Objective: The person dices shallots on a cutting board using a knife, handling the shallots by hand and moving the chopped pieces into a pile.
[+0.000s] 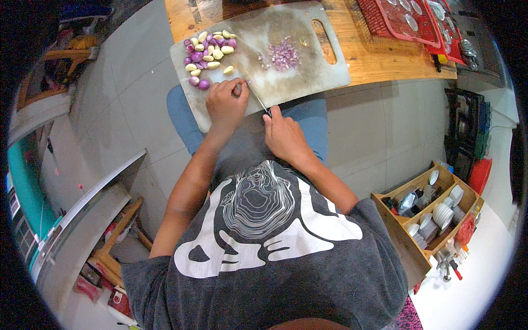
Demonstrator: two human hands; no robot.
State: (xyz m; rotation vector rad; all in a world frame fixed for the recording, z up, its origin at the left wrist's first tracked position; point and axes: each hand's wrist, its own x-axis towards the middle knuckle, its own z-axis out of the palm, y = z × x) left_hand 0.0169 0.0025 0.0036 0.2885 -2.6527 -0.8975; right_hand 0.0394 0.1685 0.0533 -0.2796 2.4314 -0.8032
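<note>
A worn white plastic cutting board [243, 24] lies on the wooden table before me. My left hand [225, 101] is curled over the board's near left part, pinching a small dark purple piece, seemingly a shallot [236, 91], mostly covered by fingers. In my right hand [286, 136] is the dark handle of a knife [258, 97]. Its thin blade slants up and left, the tip close to my left fingertips. Several peeled garlic cloves [227, 50] and purple shallots [197, 57] are heaped at the board's left. Finely chopped shallot [284, 55] forms a small pile right of centre.
The wooden table [371, 62] carries a red plastic basket [392, 24] of dishware at the far right. A wooden divided box [402, 218] with stacked white bowls [442, 215] stands to my lower right. A metal-edged counter [103, 187] runs along my left.
</note>
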